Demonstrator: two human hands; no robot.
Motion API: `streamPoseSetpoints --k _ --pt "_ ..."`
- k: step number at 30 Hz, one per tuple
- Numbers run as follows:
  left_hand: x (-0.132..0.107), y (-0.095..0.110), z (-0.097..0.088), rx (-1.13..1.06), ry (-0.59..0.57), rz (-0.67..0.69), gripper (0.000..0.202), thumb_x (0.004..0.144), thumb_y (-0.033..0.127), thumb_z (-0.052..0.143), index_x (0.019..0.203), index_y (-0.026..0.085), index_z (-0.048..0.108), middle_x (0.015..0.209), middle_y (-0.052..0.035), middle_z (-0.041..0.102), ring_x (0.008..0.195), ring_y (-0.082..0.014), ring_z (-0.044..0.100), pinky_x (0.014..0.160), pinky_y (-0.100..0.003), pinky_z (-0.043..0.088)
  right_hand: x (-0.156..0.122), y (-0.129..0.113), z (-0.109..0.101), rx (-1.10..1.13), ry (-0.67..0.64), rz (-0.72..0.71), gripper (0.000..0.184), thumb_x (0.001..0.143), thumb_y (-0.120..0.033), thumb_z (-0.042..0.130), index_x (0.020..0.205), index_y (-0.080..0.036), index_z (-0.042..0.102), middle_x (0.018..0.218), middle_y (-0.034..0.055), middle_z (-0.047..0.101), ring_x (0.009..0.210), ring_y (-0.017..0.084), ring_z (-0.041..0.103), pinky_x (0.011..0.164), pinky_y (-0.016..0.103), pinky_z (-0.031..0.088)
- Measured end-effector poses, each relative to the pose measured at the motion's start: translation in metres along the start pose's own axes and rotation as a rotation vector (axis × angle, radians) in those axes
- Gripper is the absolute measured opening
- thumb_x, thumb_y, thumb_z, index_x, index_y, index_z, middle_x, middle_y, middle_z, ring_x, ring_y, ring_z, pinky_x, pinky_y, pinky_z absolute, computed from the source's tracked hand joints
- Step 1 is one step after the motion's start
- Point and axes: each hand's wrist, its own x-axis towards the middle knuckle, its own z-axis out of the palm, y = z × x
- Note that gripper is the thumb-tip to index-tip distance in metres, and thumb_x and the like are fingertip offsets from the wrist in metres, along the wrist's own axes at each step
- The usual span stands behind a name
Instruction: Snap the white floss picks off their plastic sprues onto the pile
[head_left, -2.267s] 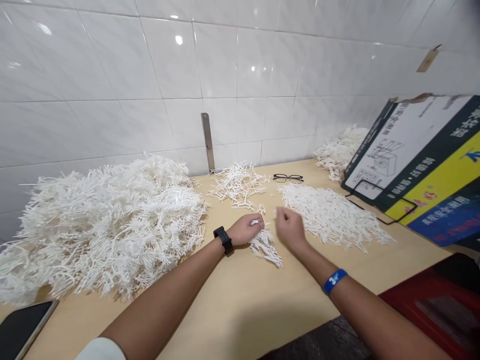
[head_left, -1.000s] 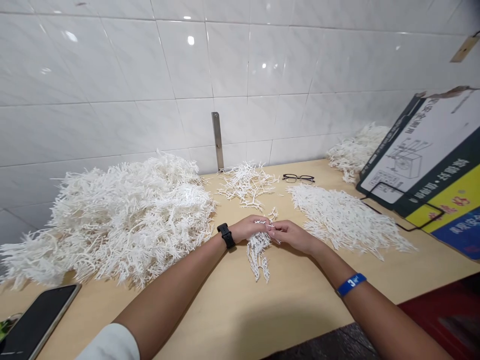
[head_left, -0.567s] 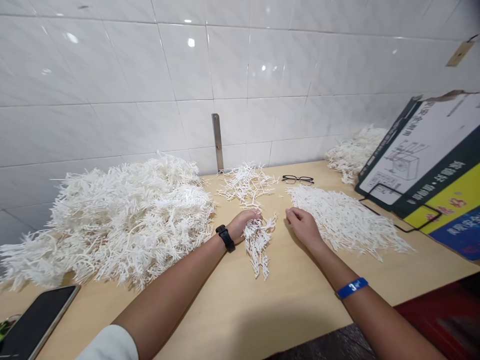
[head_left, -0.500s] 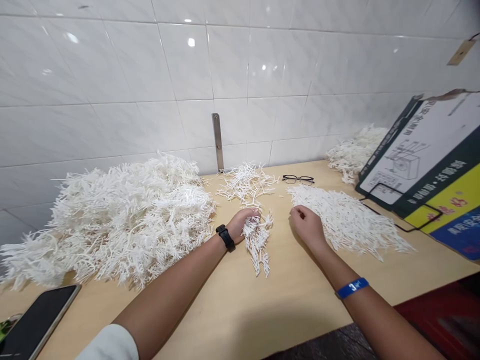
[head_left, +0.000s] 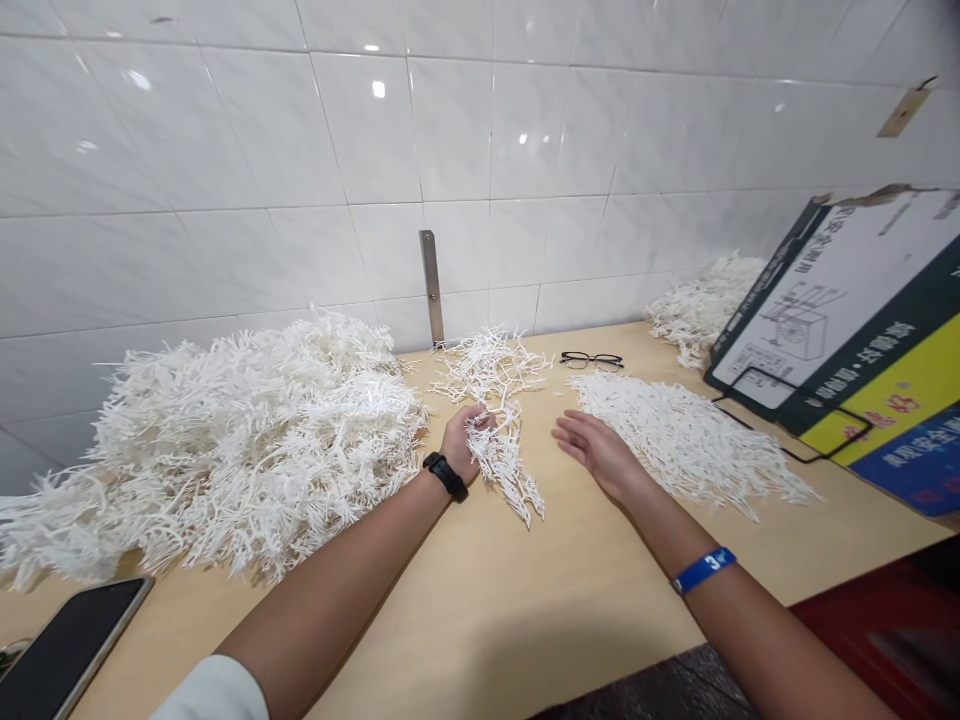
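My left hand [head_left: 461, 440], with a black watch on the wrist, is closed round a bunch of white branched plastic pieces [head_left: 508, 472] that trails onto the wooden table [head_left: 480, 610]. My right hand [head_left: 592, 448], blue band on its wrist, lies open with fingers stretched out and holds nothing. It rests beside a flat spread of small white pieces [head_left: 686, 438]. A big heap of the white branched pieces [head_left: 225, 440] lies to the left. A small loose pile [head_left: 491, 365] sits just behind my left hand.
Black-framed glasses [head_left: 591, 359] lie near the tiled wall. A printed cardboard box [head_left: 855, 320] leans at the right, with another white heap [head_left: 697, 300] behind it. A dark phone [head_left: 64, 655] lies at the front left. A metal bracket [head_left: 430, 285] is fixed to the wall.
My hands met over the bunch, then parted. My right hand went to the right spread and now lies open. My left hand moved back a little with the bunch.
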Motion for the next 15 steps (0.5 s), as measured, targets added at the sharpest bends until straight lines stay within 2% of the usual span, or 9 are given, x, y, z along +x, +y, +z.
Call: streamPoseSetpoints --k 2,4,7,10,12,15 --pt "0.0 -0.002 0.001 0.056 0.013 -0.008 0.037 0.068 0.036 0.059 0.059 0.02 0.027 0.051 0.0057 0.028 0.042 -0.0064 0.028 0.046 -0.025 0.027 0.008 0.004 -0.007 -0.126 0.176 -0.15 0.033 0.078 -0.034 0.061 0.109 -0.024 0.06 0.124 0.0104 0.059 0.115 0.026 0.056 0.091 0.04 0.051" --pt "0.0 -0.006 0.002 0.132 0.038 -0.003 0.034 0.065 0.035 0.064 0.06 0.019 0.034 0.052 0.006 0.033 0.043 -0.0059 0.032 0.048 -0.024 0.028 0.01 0.007 -0.012 -0.271 0.256 -0.271 0.034 0.079 -0.034 0.059 0.11 -0.024 0.061 0.126 0.0102 0.059 0.121 0.027 0.052 0.097 0.042 0.046" --pt "0.001 -0.01 0.004 0.222 0.081 0.029 0.029 0.061 0.031 0.07 0.065 0.016 0.045 0.056 0.0054 0.042 0.049 -0.0068 0.041 0.051 -0.023 0.03 0.008 0.011 -0.009 -0.319 0.199 -0.316 0.03 0.079 -0.035 0.057 0.104 -0.021 0.064 0.116 0.0114 0.064 0.113 0.027 0.057 0.098 0.044 0.043" --pt "0.002 -0.012 0.004 0.228 0.085 0.047 0.029 0.061 0.031 0.07 0.064 0.016 0.045 0.055 0.006 0.041 0.049 -0.0064 0.04 0.051 -0.023 0.028 0.015 0.016 0.002 -0.246 0.056 -0.291 0.028 0.075 -0.029 0.057 0.101 -0.02 0.063 0.11 0.0104 0.066 0.107 0.024 0.061 0.098 0.041 0.044" --pt "0.003 -0.013 0.004 0.221 0.078 0.057 0.029 0.062 0.032 0.069 0.064 0.016 0.044 0.054 0.0067 0.038 0.047 -0.0056 0.036 0.051 -0.023 0.026 0.031 0.018 0.01 -0.199 -0.001 -0.238 0.031 0.07 -0.023 0.058 0.102 -0.021 0.062 0.114 0.0106 0.065 0.109 0.023 0.06 0.098 0.04 0.045" --pt "0.004 -0.013 0.003 0.246 0.08 0.074 0.028 0.062 0.031 0.069 0.064 0.016 0.045 0.055 0.0063 0.039 0.049 -0.006 0.036 0.051 -0.023 0.027 0.065 0.016 0.017 -0.201 0.018 -0.225 0.03 0.067 -0.021 0.059 0.097 -0.021 0.062 0.11 0.0124 0.065 0.106 0.024 0.061 0.093 0.041 0.048"
